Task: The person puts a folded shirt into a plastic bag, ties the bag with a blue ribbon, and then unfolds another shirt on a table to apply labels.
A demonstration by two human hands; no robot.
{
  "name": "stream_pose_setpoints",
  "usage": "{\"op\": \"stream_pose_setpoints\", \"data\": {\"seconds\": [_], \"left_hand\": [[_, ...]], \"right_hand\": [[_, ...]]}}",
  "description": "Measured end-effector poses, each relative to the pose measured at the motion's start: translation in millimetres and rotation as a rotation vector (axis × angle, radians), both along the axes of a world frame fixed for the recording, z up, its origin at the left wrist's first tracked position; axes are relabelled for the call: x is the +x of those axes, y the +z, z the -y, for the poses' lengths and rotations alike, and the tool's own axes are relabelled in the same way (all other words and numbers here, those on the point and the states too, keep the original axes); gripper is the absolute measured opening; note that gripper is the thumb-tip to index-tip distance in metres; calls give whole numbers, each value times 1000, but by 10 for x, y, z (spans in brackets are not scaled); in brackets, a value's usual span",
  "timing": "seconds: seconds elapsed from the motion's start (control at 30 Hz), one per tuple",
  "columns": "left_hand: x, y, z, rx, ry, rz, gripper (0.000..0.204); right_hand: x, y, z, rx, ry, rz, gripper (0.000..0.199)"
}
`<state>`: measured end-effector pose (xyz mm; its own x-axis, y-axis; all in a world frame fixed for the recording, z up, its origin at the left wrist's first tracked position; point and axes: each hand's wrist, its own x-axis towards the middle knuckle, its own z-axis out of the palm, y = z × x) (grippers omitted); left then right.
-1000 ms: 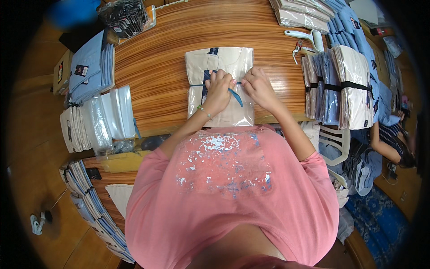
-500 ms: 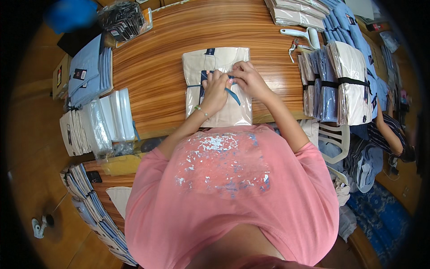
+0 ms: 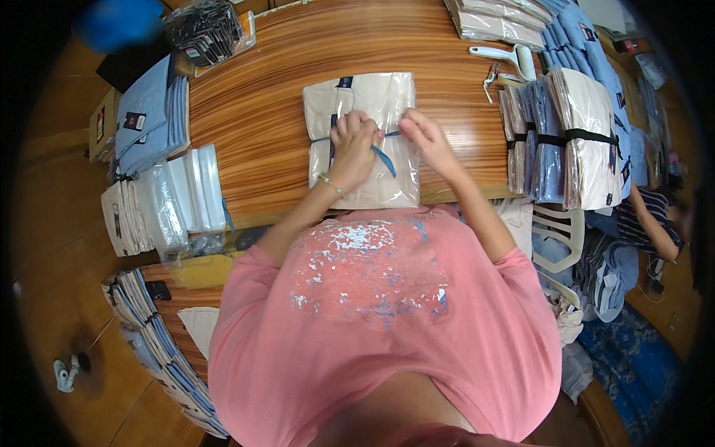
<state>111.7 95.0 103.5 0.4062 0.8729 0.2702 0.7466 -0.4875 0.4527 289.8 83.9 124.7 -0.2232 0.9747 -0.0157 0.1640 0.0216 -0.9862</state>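
Note:
In front of me on the table lies a beige folded garment bundle [image 3: 387, 182] in clear plastic, with dark blue tags, one partly covered by my left hand. A thin blue strap [image 3: 383, 160] runs across its middle, and a loose tail of it hangs down from beside my left thumb. My left hand [image 3: 354, 153] rests on the bundle with its fingers curled, closed on the strap near the center. At the bundle's right edge my right hand [image 3: 430, 141] is closed, thumb and fingers pinching the strap stretched between both hands.
Packed garments bound with black bands [image 3: 588, 141] stand at the right, near a white lint roller [image 3: 525, 63]. On the left are blue folded shirts [image 3: 145, 100] and clear plastic bags [image 3: 167, 205]. Another person's arm [image 3: 652, 223] shows at far right, beside a white chair [image 3: 562, 242].
My right hand has moved from beside my left fingers out to the bundle's right edge, drawing the strap that way. My left hand stays on the strap, having shifted slightly left.

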Motion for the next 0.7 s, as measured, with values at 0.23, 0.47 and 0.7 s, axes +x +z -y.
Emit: {"op": "stream_pose_setpoints", "data": {"seconds": [0.23, 0.47, 0.7], "left_hand": [[-77, 74, -252, 27, -250, -83, 24], [285, -35, -109, -839, -63, 1231, 40], [-18, 37, -164, -1204, 155, 1546, 42]], "right_hand": [[294, -682, 171, -56, -112, 153, 21], [272, -557, 86, 139, 10, 586, 22], [420, -855, 67, -33, 134, 510, 29]]}}
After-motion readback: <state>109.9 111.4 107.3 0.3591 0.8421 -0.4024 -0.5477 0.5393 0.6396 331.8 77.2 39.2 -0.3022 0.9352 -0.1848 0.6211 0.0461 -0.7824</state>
